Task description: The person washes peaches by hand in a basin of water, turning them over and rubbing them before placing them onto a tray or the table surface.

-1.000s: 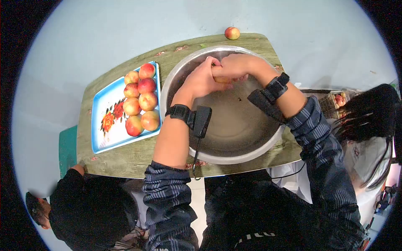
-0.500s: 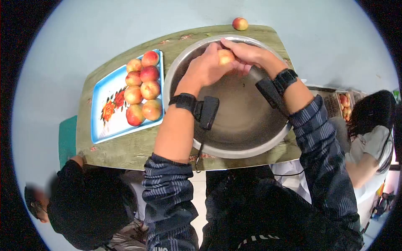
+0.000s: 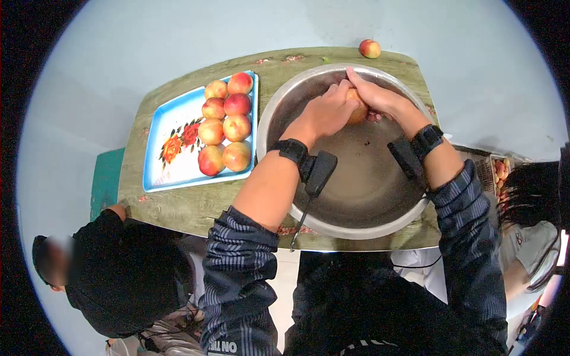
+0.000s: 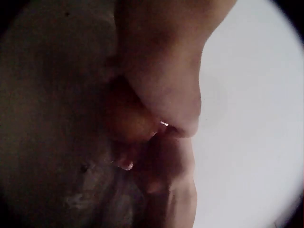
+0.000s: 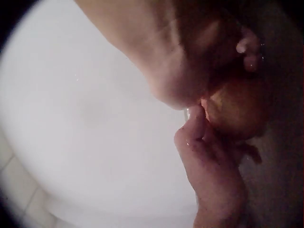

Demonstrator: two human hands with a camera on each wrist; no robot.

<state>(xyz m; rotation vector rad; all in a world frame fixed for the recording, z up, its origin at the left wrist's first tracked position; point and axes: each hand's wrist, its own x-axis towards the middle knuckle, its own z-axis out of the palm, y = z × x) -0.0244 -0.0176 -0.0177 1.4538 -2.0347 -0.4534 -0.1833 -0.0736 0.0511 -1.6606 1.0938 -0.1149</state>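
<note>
Both hands hold one peach [image 3: 357,108] between them, over the upper part of a large metal basin [image 3: 274,113] with cloudy water in it. The left hand [image 3: 326,113] curls round the peach from the left, and the right hand [image 3: 383,98] cups its other side. In the left wrist view the peach [image 4: 128,116] lies below the left hand [image 4: 161,80], its surface dim. The right wrist view has the peach [image 5: 240,109] between the right hand [image 5: 190,61] and the left hand [image 5: 213,166]. The right palm is partly hidden.
A blue-rimmed tray [image 3: 155,148] with several peaches stands left of the basin on the wooden table [image 3: 178,204]. One loose peach [image 3: 369,48] lies at the table's far edge. People sit at both sides, and a basket of fruit [image 3: 488,175] is at the right.
The view has shifted, so table, tray and basin appear farther right. The hands have stayed together at the basin's upper part, their fingers shifting around the peach.
</note>
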